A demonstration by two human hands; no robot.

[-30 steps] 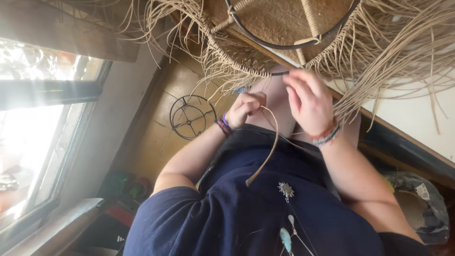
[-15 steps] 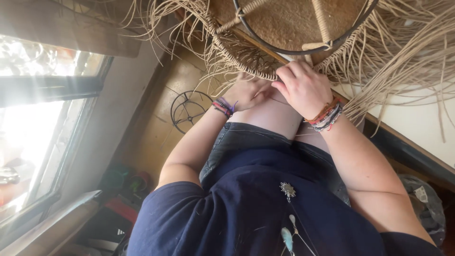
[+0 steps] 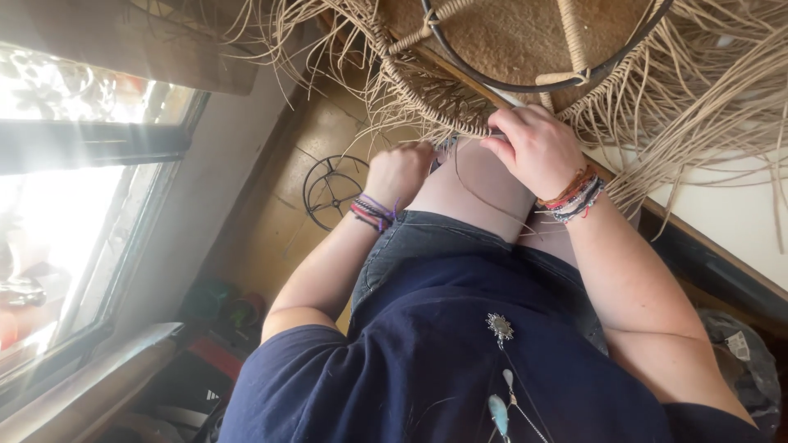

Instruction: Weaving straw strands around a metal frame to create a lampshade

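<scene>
Basketwork [image 3: 460, 90]: woven band finished near the rim, loose strands [image 3: 698, 107] unwoven at 2 o'clock. Your left hand [image 3: 400, 171] is fisted; your right hand [image 3: 535, 148] pinches the weave.

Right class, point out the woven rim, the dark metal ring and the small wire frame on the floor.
woven rim [image 3: 431, 98], head view, coiled edge
dark metal ring [image 3: 525, 84], head view, lower curve
small wire frame [image 3: 332, 190], head view, hub

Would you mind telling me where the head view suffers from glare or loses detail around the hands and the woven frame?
In the head view, the window at left is blown out, with hazy flare; the right hand, left hand and woven frame are evenly lit and fairly sharp; the loose strands at the edge smear slightly.
</scene>
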